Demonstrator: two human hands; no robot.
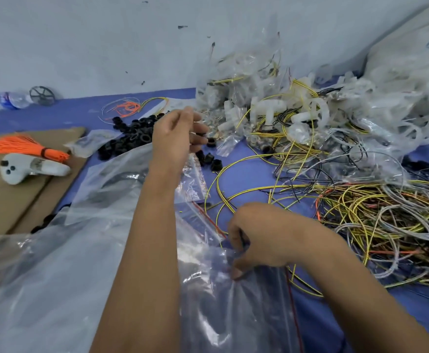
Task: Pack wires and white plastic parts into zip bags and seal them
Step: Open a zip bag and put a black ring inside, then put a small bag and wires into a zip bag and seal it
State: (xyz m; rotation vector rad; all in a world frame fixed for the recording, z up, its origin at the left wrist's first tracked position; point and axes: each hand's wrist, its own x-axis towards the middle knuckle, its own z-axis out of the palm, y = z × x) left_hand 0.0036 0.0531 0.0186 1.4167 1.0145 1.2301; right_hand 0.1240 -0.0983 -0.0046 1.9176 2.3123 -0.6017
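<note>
Forearms cross the lower middle of our view, both bare. We see the left hand (180, 131) reached far forward, raised above the blue tabletop (254, 171), its fingers loosely curled with the tips drawn together over a few black ring parts (134, 136); whether that grip pinches one of them we cannot tell. Our right hand (256, 238) sits nearer, knuckles up, wrist bent inward, fingers and thumb clenched on the mouth of a clear zip bag (233, 301) with a red seal strip, and a thin dark wire runs through that same grip.

The bag is crumpled and glossy, spreading down and left from the right hand. Yellow-striped wires (236, 174) loop on the tabletop just beyond the right hand, touching the bag's edge. A big tangle of yellow, grey and orange wires (386, 220) lies to its right. White plastic parts (266, 110) heap against the wall, well beyond the right hand, right of the left.
</note>
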